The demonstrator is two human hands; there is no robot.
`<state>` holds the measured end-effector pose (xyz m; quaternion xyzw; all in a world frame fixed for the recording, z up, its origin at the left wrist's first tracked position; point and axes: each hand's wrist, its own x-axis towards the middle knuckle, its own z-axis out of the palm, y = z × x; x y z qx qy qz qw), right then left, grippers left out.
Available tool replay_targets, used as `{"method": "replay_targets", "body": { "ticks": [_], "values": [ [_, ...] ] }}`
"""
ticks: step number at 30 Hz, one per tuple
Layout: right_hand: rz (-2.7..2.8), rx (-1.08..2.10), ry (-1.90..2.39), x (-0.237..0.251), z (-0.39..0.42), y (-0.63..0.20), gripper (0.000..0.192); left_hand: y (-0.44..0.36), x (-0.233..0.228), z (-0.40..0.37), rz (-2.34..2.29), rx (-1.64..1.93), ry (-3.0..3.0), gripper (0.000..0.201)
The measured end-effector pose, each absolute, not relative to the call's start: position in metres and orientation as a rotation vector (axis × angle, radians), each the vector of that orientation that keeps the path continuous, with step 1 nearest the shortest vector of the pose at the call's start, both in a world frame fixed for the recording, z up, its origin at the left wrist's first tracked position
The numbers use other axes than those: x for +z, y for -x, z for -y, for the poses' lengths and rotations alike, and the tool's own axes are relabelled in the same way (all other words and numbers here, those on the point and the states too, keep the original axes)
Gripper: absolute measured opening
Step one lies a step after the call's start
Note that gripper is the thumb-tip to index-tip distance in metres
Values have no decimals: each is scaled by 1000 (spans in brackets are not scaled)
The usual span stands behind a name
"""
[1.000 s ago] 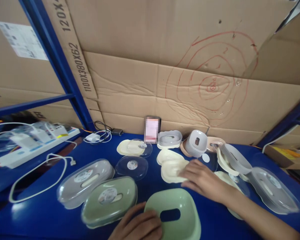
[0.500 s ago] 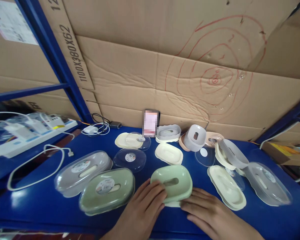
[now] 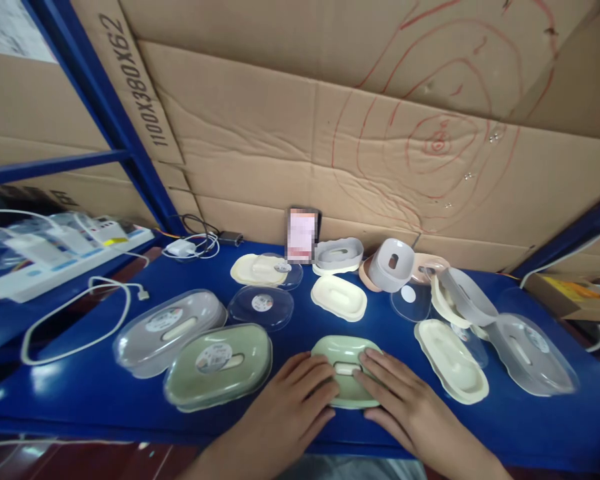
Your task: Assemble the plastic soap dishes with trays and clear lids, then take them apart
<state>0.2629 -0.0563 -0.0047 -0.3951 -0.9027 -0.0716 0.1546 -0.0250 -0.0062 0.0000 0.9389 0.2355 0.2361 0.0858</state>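
Observation:
A green soap dish with a white ridge showing through its slot sits near the front of the blue table. My left hand grips its left side, with the fingers curled over the rim. From the right, my right hand holds the dish, and its fingers lie across the inside beside the slot. Under the dish, the white base is mostly hidden. To the left lies another green soap dish under a clear lid with a round label. Behind it is a lidded grey soap dish.
Cream trays and a clear lid lie behind the hands. A phone leans on the cardboard wall. Grey dishes are at right, beside a cream tray. A power strip with cables lies left.
The green dish has gone down onto its white base, whose ridge now shows through the slot. My right hand has moved from the dish's outer side to over its top. The view has shifted slightly.

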Motion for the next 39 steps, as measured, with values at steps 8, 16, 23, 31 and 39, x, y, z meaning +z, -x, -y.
{"method": "replay_targets", "body": {
  "ticks": [8,16,23,31,39],
  "values": [
    [2514,-99,1238,33,3,-281,48,29,-6,11,-641,762,-2774,12],
    [2732,-197,1050,41,-77,-199,42,31,-4,10,-567,737,-2816,14],
    [2868,-40,929,33,-104,-135,62,33,-6,9,-569,684,-2892,15],
    [2448,506,1103,54,-53,-228,42,35,-7,11,-548,807,-2966,13],
    [2449,526,1161,45,46,-274,48,33,-8,16,-713,1097,-2911,23]
  ]
}}
